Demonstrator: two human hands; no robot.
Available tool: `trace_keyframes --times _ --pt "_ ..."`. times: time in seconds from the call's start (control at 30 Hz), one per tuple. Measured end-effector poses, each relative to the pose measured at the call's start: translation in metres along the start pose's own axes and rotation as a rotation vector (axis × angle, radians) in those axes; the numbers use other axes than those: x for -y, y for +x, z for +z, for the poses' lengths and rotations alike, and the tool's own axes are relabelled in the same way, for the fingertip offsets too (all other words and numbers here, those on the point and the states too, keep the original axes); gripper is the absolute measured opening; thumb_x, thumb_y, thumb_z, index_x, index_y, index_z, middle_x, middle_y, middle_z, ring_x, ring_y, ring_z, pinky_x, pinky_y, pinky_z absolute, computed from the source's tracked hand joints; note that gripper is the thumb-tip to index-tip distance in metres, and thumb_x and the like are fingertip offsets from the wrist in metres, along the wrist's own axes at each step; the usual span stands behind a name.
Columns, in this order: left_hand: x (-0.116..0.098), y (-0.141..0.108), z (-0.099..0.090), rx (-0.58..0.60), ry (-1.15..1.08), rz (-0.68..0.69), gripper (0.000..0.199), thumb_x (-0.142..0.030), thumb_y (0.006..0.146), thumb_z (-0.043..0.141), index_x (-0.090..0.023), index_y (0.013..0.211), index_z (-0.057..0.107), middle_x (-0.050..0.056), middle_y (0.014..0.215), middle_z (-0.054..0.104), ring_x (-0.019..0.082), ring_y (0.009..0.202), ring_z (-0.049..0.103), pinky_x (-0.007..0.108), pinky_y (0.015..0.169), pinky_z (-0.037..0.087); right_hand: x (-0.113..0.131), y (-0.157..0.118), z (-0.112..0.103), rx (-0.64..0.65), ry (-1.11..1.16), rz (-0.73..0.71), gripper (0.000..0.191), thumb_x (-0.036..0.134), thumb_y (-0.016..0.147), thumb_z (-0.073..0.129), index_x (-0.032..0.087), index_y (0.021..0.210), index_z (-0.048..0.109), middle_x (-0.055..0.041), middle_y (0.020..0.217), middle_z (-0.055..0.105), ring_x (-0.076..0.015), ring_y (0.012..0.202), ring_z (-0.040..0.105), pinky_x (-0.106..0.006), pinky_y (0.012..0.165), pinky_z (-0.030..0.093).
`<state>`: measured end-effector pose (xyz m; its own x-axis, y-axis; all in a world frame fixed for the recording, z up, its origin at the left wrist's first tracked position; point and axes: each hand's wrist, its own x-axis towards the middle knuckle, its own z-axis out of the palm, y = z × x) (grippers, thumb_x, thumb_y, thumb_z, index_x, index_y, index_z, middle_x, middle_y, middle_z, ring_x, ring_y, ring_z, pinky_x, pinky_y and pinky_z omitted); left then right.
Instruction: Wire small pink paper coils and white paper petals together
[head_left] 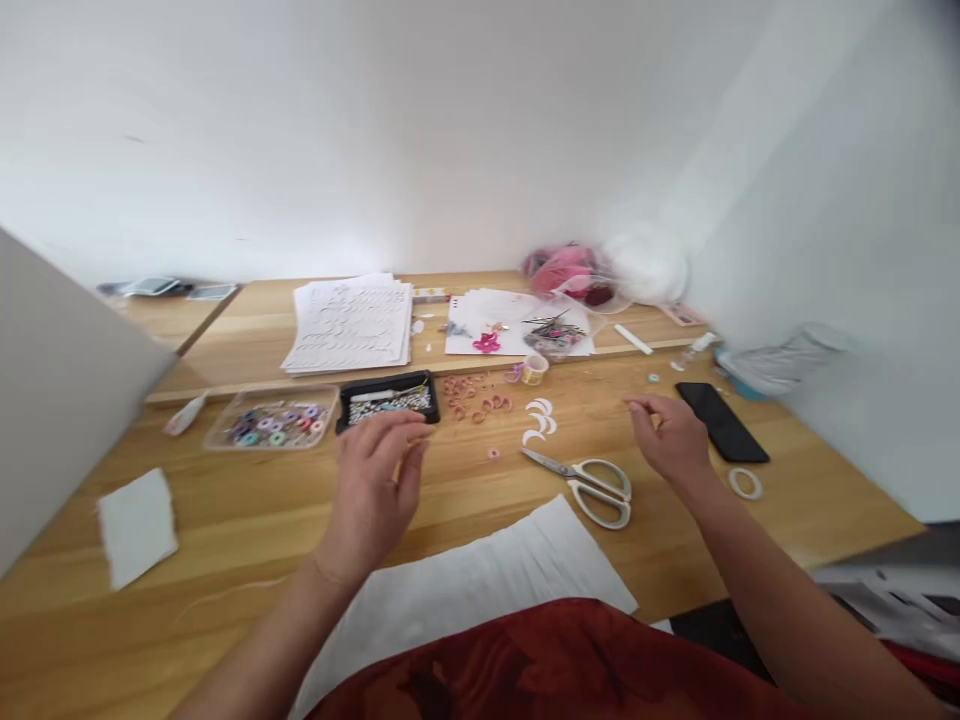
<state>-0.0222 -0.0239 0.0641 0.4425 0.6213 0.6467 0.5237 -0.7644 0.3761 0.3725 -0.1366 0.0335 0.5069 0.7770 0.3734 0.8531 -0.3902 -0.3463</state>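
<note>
My left hand (379, 470) hovers at the front edge of a black tray (435, 405) of small black-and-white pieces. Its fingers are loosely bent with a gap to the thumb, and nothing shows between them. Over to the right, my right hand (667, 435) is closed in a pinch above the table; whatever its fingertips hold is too small to make out. Between the hands lie scissors (600, 490) with pale handles, several white crescent-shaped pieces (541, 410), pink curled pieces (478, 415) and a small pink ring (493, 454).
A clear box (217, 440) of colored rings stands left, near a torn white sheet (139, 528). Papers (349, 325) lie on the raised back board. A tape roll (535, 370), black phone (722, 422) and white ring (745, 484) sit rightward. White cloth (487, 565) lies in front.
</note>
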Motion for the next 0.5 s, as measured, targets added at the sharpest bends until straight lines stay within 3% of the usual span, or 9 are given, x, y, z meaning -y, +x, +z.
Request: trace_keyframes --times 0.13,0.17,0.23,0.3,0.5 --pt "-0.022 -0.019 0.052 0.110 -0.226 0.088 0.014 -0.018 0.095 0.060 -0.023 0.104 0.069 0.009 0.112 0.073 0.023 0.107 0.066 0.039 0.094 0.049 -0.071 0.020 -0.034 -0.069 -0.160 0.322 0.055 0.042 0.086 0.061 0.006 0.127 0.065 -0.0250 0.120 0.071 -0.0397 0.115 0.064 -0.052 0.101 0.046" --pt "-0.022 -0.025 0.061 0.130 -0.258 0.080 0.014 -0.017 0.095 0.058 -0.023 0.103 0.069 0.008 0.109 0.073 0.022 0.105 0.067 0.038 0.092 0.051 -0.085 0.022 -0.041 0.013 -0.213 0.465 0.066 0.051 0.084 0.065 0.008 0.133 0.061 -0.0246 0.128 0.068 -0.0404 0.120 0.062 -0.052 0.104 0.045" --pt "-0.018 -0.036 0.071 0.165 -0.288 0.094 0.015 -0.018 0.095 0.058 -0.024 0.100 0.070 0.007 0.101 0.074 0.022 0.097 0.069 0.037 0.088 0.053 -0.106 0.024 -0.050 0.079 -0.247 0.595 0.080 0.062 0.074 0.073 0.009 0.133 0.061 -0.0257 0.129 0.067 -0.0436 0.121 0.061 -0.054 0.102 0.047" --pt "-0.009 -0.042 0.076 0.194 -0.310 0.088 0.015 -0.018 0.094 0.059 -0.024 0.100 0.071 0.007 0.099 0.075 0.022 0.094 0.070 0.037 0.085 0.056 -0.120 0.024 -0.056 0.127 -0.248 0.649 0.082 0.067 0.065 0.079 0.012 0.125 0.066 -0.0244 0.122 0.070 -0.0437 0.116 0.064 -0.052 0.096 0.050" --pt "0.009 -0.045 0.079 0.180 -0.361 -0.030 0.014 -0.024 0.095 0.059 -0.025 0.097 0.073 0.006 0.098 0.076 0.021 0.092 0.073 0.033 0.083 0.062 -0.134 0.032 -0.055 0.219 -0.208 0.672 0.060 0.067 0.052 0.086 0.021 0.089 0.074 -0.0126 0.086 0.075 -0.0361 0.084 0.071 -0.045 0.073 0.055"
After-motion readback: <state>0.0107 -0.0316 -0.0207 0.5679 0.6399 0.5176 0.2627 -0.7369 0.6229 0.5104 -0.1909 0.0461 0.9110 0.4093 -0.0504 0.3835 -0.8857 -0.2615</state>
